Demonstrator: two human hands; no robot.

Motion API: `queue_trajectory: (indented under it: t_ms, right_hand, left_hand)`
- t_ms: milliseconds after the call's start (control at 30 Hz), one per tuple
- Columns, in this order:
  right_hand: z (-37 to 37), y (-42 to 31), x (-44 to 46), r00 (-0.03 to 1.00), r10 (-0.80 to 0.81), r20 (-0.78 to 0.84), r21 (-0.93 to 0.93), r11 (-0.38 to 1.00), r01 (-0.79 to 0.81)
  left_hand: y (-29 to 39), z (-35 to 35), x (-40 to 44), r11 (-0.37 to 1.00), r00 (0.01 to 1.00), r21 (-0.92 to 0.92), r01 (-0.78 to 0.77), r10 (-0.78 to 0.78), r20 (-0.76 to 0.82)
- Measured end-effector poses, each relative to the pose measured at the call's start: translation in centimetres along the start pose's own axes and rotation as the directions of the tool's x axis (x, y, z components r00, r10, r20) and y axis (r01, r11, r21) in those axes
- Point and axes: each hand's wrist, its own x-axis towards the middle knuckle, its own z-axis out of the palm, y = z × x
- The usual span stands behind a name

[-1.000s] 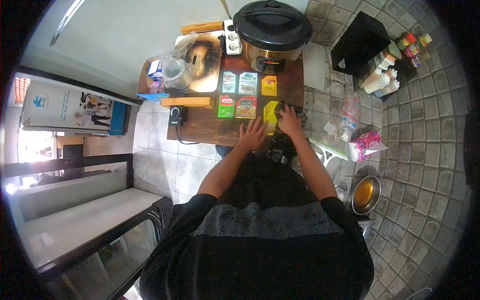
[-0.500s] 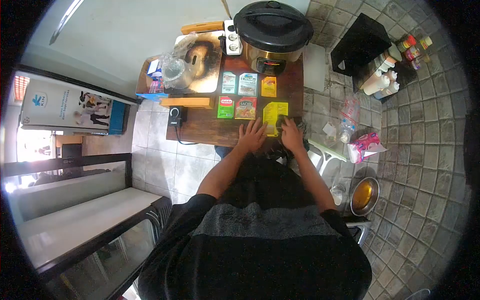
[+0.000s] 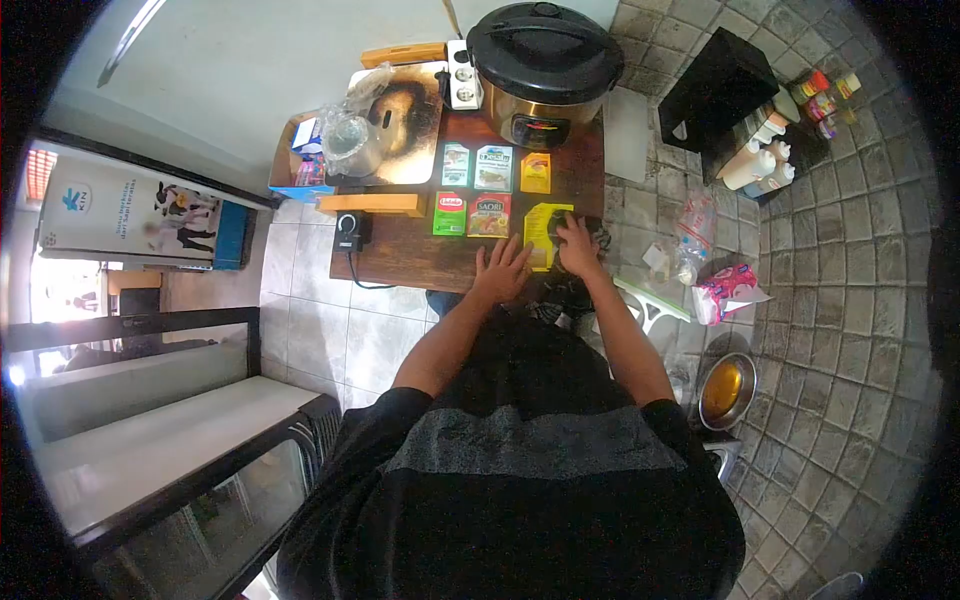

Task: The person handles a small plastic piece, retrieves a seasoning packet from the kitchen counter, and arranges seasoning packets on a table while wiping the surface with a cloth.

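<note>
A yellow printed packet (image 3: 538, 240) lies flat near the front edge of the wooden table (image 3: 400, 262). My left hand (image 3: 503, 272) rests palm down at its left side, fingers spread. On the packet's right part lies my right hand (image 3: 577, 249), fingers stretched out and apart. Dark crumpled material (image 3: 600, 235) shows beside that hand; its kind is unclear. Left of the yellow packet are a red Saori sachet (image 3: 489, 215) and a green sachet (image 3: 450, 214). Behind them sit a pale green sachet (image 3: 455, 165), a white and blue Desaku sachet (image 3: 494, 168) and a small orange-yellow sachet (image 3: 535, 173).
A large black-lidded cooker (image 3: 545, 70) stands at the table's back. To its left are a power strip (image 3: 463, 80), a scorched board (image 3: 418, 110), a clear plastic container (image 3: 352, 148) and a box (image 3: 290, 175). At right lie a tissue pack (image 3: 725, 293) and a pan (image 3: 728, 392) with yellowish liquid.
My right hand has moved slightly up and left, over the yellow packet's right part, with its fingers reaching farther forward. My left hand stays nearly in place.
</note>
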Motion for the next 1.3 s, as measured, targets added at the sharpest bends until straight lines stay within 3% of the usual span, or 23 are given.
queue_trajectory:
  t_ms: [167, 233, 367, 467, 567, 633, 733, 1300]
  right_hand:
    - [0.0, 0.3, -0.1, 1.000, -0.009, 0.005, 0.056, 0.998, 0.008]
    - [0.0, 0.6, 0.0, 0.999, -0.031, 0.018, 0.082, 0.996, 0.029]
    - [0.6, 1.4, 0.3, 0.999, -0.053, -0.005, 0.107, 0.993, 0.053]
    - [0.5, 1.6, 0.5, 0.997, -0.033, 0.063, 0.058, 0.998, 0.029]
    - [-0.1, 0.7, -0.5, 1.000, -0.029, 0.006, 0.111, 0.993, 0.028]
    - [-0.4, 0.2, -1.4, 0.993, -0.078, -0.091, -0.008, 0.997, 0.078]
    - [1.0, 0.3, -1.4, 0.972, -0.104, -0.210, -0.042, 0.994, 0.097]
    - [1.3, 1.0, -1.5, 0.972, -0.128, -0.195, -0.009, 0.992, 0.129]
  left_hand:
    - [-0.1, 0.2, -0.1, 1.000, 1.000, -0.013, -0.011, 0.011, -0.009]
    - [-0.1, 0.8, -0.2, 0.999, 0.985, -0.040, -0.035, 0.027, -0.173]
    - [-0.1, 0.9, -0.2, 0.999, 0.987, -0.032, -0.029, 0.024, -0.162]
    - [-0.2, 1.0, 0.0, 0.999, 0.991, -0.032, -0.020, 0.015, -0.134]
    - [-0.1, 0.7, -0.1, 0.999, 0.994, -0.042, -0.013, 0.009, -0.110]
    - [0.0, 0.6, -0.1, 1.000, 0.995, -0.024, -0.004, 0.002, -0.097]
    - [0.1, 0.2, -0.2, 0.998, 0.996, -0.054, -0.008, 0.003, -0.087]
    - [0.0, 0.5, -0.1, 1.000, 0.997, -0.013, -0.015, 0.014, -0.076]
